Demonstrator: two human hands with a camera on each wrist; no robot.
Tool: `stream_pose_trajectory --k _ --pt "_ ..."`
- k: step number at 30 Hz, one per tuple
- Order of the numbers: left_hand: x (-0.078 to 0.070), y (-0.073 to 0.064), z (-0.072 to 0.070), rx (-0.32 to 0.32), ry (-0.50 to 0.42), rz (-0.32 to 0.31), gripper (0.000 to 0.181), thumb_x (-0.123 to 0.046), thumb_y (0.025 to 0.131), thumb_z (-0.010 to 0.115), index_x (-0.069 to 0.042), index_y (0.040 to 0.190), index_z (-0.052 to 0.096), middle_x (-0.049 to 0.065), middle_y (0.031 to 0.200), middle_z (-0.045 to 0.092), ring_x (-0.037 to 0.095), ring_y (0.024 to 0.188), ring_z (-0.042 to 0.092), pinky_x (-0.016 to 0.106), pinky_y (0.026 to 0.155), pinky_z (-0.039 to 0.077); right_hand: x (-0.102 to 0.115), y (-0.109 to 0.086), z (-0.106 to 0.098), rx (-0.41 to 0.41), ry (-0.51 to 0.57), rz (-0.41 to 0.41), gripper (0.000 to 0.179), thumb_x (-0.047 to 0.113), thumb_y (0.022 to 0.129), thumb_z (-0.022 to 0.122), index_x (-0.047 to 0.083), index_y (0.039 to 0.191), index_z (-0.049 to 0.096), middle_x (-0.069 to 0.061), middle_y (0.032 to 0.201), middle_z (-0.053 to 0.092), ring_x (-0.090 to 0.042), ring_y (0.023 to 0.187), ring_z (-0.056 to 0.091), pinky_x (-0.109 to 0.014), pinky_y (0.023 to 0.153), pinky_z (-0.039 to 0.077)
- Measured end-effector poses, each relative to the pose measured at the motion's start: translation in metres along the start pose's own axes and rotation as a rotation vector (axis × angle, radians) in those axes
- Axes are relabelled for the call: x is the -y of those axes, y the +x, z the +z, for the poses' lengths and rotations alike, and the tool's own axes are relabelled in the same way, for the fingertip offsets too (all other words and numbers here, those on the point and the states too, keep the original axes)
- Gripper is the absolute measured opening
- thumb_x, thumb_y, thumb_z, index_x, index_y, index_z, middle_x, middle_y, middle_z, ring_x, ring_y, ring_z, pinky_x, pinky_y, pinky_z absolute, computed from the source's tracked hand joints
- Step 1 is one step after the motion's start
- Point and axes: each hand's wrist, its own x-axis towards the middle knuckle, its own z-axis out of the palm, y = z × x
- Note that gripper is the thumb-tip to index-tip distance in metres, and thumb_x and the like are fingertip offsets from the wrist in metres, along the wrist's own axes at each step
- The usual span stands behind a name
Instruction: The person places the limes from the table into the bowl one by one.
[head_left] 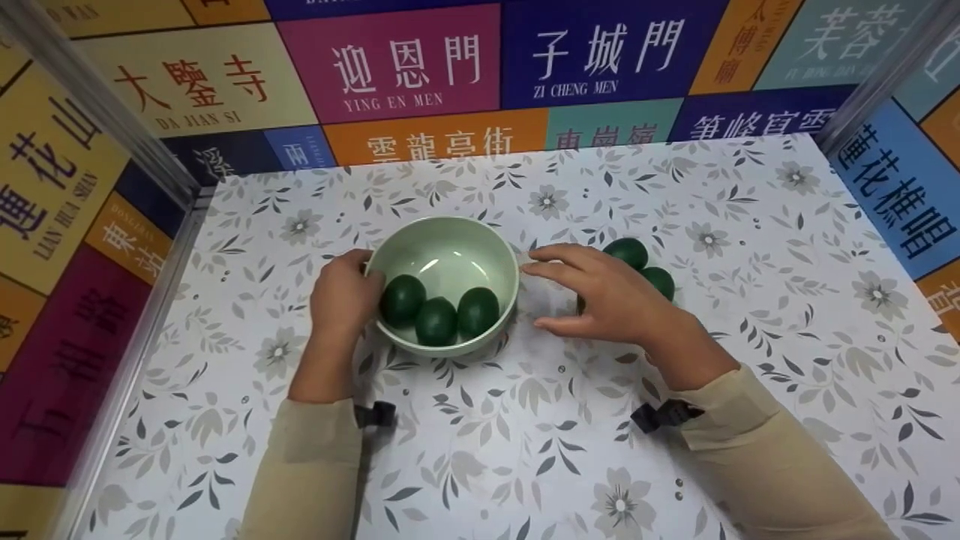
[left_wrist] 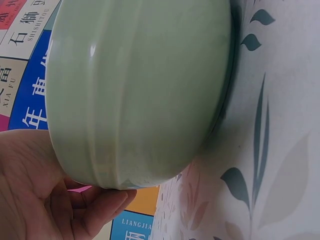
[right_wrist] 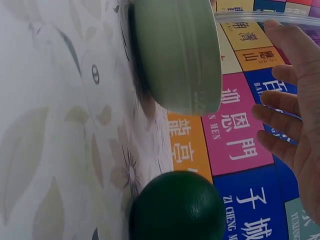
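A pale green bowl (head_left: 450, 247) stands on the table, with three dark green, egg-shaped fruits (head_left: 436, 321) along its near side. My left hand (head_left: 343, 294) holds the bowl's left rim, its thumb over the edge and its fingers against the outer wall (left_wrist: 140, 90). To the right of the bowl, my right hand (head_left: 611, 296) hovers with spread fingers and nothing in them, fingertips close to the rim. Partly behind it lie more of the same fruits (head_left: 626, 253); one fruit (right_wrist: 180, 210) shows large in the right wrist view.
A white tablecloth (head_left: 480, 480) with grey flowers and leaves covers the table. Colourful panels (head_left: 390, 64) with lettering stand along the back and both sides. Metal frame posts (head_left: 885, 75) rise at the back corners.
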Motion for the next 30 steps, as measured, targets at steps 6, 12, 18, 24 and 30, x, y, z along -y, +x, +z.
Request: stream_pose_trajectory --k 6,12,18,24,30 --pt "0.0 -0.001 -0.001 -0.006 -0.005 0.004 0.044 -0.022 0.095 0.054 -0.014 0.137 0.068 0.011 0.122 0.074 0.03 0.105 0.069 0.049 0.096 0.052 -0.005 -0.01 -0.007 0.014 -0.002 0.051 0.075 0.045 0.084 0.084 0.02 0.15 0.057 -0.009 0.148 0.059 -0.03 0.134 0.059 -0.051 0.107 0.05" --pt "0.001 0.0 0.0 -0.009 -0.006 0.006 0.044 -0.022 0.096 0.054 -0.013 0.137 0.068 0.011 0.121 0.074 0.031 0.106 0.069 0.049 0.095 0.052 -0.01 -0.02 -0.012 0.047 0.01 0.138 0.08 0.045 0.084 0.085 0.022 0.153 0.053 -0.007 0.155 0.053 -0.031 0.138 0.055 -0.053 0.11 0.047" --pt "0.001 0.0 0.001 -0.006 -0.007 0.006 0.045 -0.021 0.095 0.053 -0.013 0.137 0.067 0.012 0.122 0.074 0.031 0.107 0.069 0.05 0.096 0.052 -0.017 -0.033 -0.015 0.037 0.016 0.182 0.082 0.042 0.082 0.087 0.02 0.153 0.053 -0.007 0.157 0.051 -0.033 0.138 0.055 -0.054 0.108 0.048" --pt "0.0 -0.001 0.001 -0.009 0.006 -0.006 0.045 -0.021 0.094 0.054 -0.014 0.136 0.068 0.011 0.12 0.074 0.03 0.103 0.069 0.049 0.094 0.052 -0.024 -0.046 -0.018 0.045 0.012 0.214 0.084 0.042 0.081 0.088 0.02 0.154 0.052 -0.009 0.158 0.049 -0.034 0.139 0.053 -0.055 0.108 0.047" --pt "-0.001 0.0 0.002 -0.019 0.009 -0.004 0.044 -0.021 0.095 0.054 -0.012 0.136 0.068 0.011 0.119 0.074 0.03 0.103 0.069 0.049 0.094 0.052 -0.03 -0.057 -0.022 0.035 0.014 0.243 0.083 0.036 0.08 0.09 0.018 0.153 0.053 -0.011 0.156 0.05 -0.036 0.14 0.051 -0.055 0.108 0.046"
